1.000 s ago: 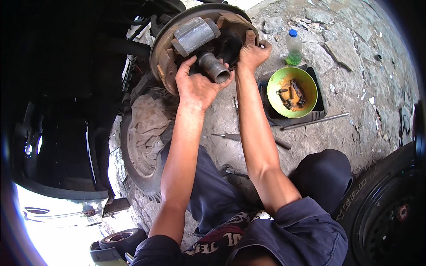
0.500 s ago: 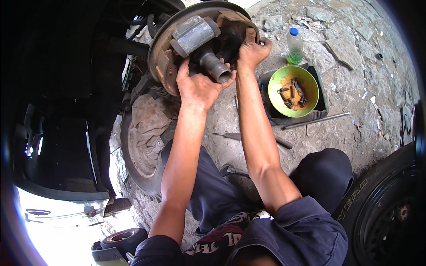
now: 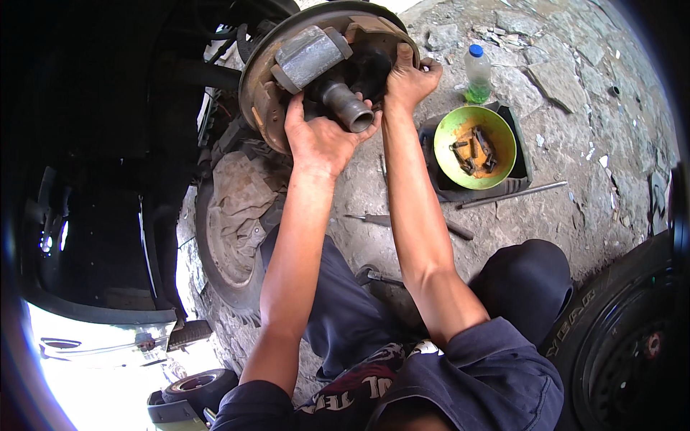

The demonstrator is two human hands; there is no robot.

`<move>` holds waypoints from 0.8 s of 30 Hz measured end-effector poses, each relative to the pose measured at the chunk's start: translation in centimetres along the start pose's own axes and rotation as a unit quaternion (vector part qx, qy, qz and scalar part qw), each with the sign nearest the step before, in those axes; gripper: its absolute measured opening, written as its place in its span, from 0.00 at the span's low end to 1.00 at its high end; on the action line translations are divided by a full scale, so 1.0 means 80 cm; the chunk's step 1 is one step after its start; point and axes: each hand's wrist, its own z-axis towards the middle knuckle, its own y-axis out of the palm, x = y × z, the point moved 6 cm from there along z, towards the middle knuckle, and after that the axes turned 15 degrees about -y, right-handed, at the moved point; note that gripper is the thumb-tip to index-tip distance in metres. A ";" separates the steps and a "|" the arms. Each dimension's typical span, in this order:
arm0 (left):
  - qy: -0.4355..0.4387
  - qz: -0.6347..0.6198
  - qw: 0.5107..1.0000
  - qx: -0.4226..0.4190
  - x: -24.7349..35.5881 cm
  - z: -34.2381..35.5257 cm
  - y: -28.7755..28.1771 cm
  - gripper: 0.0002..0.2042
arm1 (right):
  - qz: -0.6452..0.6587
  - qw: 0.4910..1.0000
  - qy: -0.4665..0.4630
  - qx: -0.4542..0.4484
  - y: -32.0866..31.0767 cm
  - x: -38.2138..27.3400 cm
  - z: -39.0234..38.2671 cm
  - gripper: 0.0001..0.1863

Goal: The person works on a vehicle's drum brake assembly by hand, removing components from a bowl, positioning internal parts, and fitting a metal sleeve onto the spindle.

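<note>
A round drum brake assembly [image 3: 267,80] with a rusty backing plate hangs at the upper middle. Curved brown brake shoes [image 3: 379,29] line its edge. A grey metal cylinder block [image 3: 310,59] sits on its face, and a hollow axle stub [image 3: 351,109] sticks out toward me. My left hand [image 3: 320,140], palm up, is closed on the lower part, thumb on the left and fingers reaching under the stub. My right hand [image 3: 411,82] grips the right edge with its thumb up along the rim and its fingers curled. What the left fingers touch behind the stub is hidden.
To the right, a green bowl [image 3: 445,169] with small dark metal parts rests on a black tray [image 3: 523,165]. Behind it stands a blue-capped bottle [image 3: 477,75]. A metal rod [image 3: 512,195] and a screwdriver-like tool [image 3: 370,218] lie on the stony ground. Tyres [image 3: 575,352] flank me.
The brake assembly has shifted and tilted very slightly, its cylinder block a little to the left. Both hands keep their holds almost unmoved.
</note>
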 end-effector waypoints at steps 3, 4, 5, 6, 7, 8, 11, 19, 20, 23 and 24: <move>-0.008 0.002 1.000 0.000 0.002 0.002 0.000 0.39 | 0.007 1.000 0.008 -0.003 0.003 -0.004 0.002 0.38; -0.010 0.008 1.000 0.004 0.002 0.002 0.000 0.39 | -0.003 1.000 0.013 -0.007 0.002 -0.005 0.003 0.38; -0.013 -0.002 1.000 0.001 0.002 0.001 0.000 0.37 | -0.013 1.000 0.018 -0.010 0.002 -0.005 0.004 0.39; -0.015 -0.012 1.000 -0.002 0.002 -0.001 0.000 0.35 | -0.004 1.000 0.020 -0.010 0.003 -0.006 0.003 0.39; -0.017 -0.022 1.000 -0.004 0.002 -0.002 0.000 0.34 | 0.006 1.000 0.021 -0.010 0.004 -0.007 0.002 0.39; -0.001 0.010 1.000 0.004 0.003 -0.002 -0.001 0.32 | 0.016 1.000 0.021 -0.010 0.005 -0.006 0.002 0.39; 0.040 0.089 0.995 0.038 0.002 0.002 -0.005 0.25 | -0.005 1.000 -0.006 -0.023 0.013 -0.005 0.007 0.39; 0.070 0.187 0.976 0.083 0.002 0.003 -0.014 0.18 | -0.070 0.993 -0.064 -0.066 0.024 0.002 0.004 0.36; 0.076 0.187 0.975 0.092 0.002 0.003 -0.016 0.17 | -0.094 0.991 -0.067 -0.071 0.023 0.002 0.002 0.36; 0.097 0.177 0.973 0.114 0.000 0.010 -0.019 0.14 | -0.083 0.992 -0.066 -0.074 0.019 0.006 0.005 0.36; 0.093 0.163 0.975 0.114 -0.002 0.014 -0.018 0.13 | -0.079 0.991 -0.074 -0.077 0.019 0.010 0.008 0.36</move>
